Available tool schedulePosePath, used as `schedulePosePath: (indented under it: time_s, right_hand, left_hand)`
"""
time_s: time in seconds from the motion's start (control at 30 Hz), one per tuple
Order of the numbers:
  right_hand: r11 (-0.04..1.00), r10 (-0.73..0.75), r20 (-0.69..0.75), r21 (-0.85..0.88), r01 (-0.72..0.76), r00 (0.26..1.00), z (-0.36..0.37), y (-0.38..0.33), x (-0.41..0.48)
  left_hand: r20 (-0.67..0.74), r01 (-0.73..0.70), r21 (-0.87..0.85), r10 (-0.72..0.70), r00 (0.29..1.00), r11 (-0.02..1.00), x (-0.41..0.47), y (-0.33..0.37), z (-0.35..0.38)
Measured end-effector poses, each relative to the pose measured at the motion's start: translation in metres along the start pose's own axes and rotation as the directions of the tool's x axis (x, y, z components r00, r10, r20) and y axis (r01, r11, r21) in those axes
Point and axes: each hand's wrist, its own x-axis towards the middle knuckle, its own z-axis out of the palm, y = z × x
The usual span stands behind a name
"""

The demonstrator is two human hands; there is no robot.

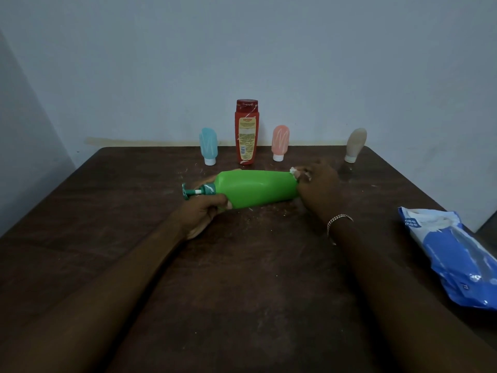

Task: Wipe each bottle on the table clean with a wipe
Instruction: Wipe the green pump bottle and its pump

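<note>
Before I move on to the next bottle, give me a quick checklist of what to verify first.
1. Left hand grips the green bottle near its pump neck: ok.
2. Wipe is in the right hand, against the bottle's base: ok.
3. Green bottle wiped all over: cannot tell.
4. Blue tube, red bottle, pink tube and beige tube stand upright at the back of the table: ok.
5. Wipes pack lies on the table to the right: ok. Whether it is open: cannot tell.
</note>
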Motion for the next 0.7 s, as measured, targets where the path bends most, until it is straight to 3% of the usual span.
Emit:
schedulePosePath:
  time_s: [0.13, 0.23, 0.43, 0.57, 0.7]
  right_hand:
    - [1.000, -0.023, 0.001, 0.004, 0.023, 1.000, -0.001, -0.001, 0.000]
    - [0.998, -0.065, 0.022, 0.005, 0.065, 0.998, -0.004, 0.001, 0.000]
    - [0.998, -0.060, 0.067, 0.005, 0.060, 0.996, -0.001, 0.002, -0.002]
    - [0.998, -0.070, 0.017, -0.010, 0.070, 0.997, -0.003, -0.005, -0.005]
    - [0.993, -0.064, 0.102, -0.093, 0.074, 0.993, -0.005, -0.019, -0.009]
  left_hand:
    - [0.073, -0.001, 0.042, -0.002, 0.997, 0.999, 0.000, 0.001, -0.006]
    - [0.170, -0.104, 0.115, 0.083, 0.982, 0.988, -0.002, 0.003, -0.003]
    - [0.005, -0.125, 0.138, 0.125, 0.992, 0.983, 0.000, 0.008, -0.003]
    - [0.002, -0.099, 0.120, 0.100, 0.995, 0.988, -0.001, 0.007, -0.002]
    - [-0.008, -0.156, 0.187, 0.161, 0.987, 0.970, 0.000, 0.005, -0.001]
